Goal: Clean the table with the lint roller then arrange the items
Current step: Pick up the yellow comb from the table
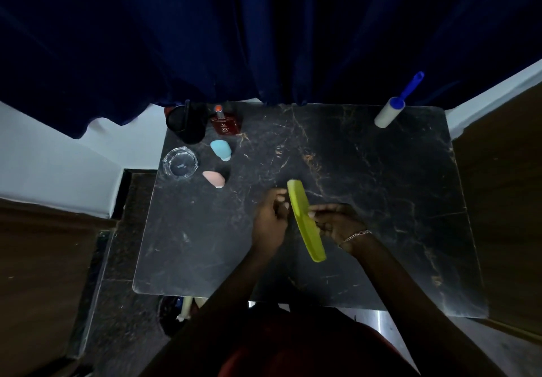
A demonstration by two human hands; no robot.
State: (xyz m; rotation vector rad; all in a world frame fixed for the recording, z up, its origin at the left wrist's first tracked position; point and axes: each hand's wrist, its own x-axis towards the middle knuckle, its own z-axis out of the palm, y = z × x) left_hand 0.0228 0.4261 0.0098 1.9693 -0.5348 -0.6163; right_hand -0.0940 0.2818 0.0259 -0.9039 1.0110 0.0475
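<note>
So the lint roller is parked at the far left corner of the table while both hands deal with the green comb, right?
Not quite. The head view shows the lint roller at the far right corner of the table, not the left; the far left holds the small items. The rest stands: both the left hand and right hand are on the green comb.

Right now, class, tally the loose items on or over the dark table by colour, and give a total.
Blue: 2, the lint roller and blue sponge
Pink: 1, pink sponge
Green: 1, comb, held by both hands
Red: 1, bottle
Black: 1, cup
Clear: 1, glass ashtray
Total: 7
</note>
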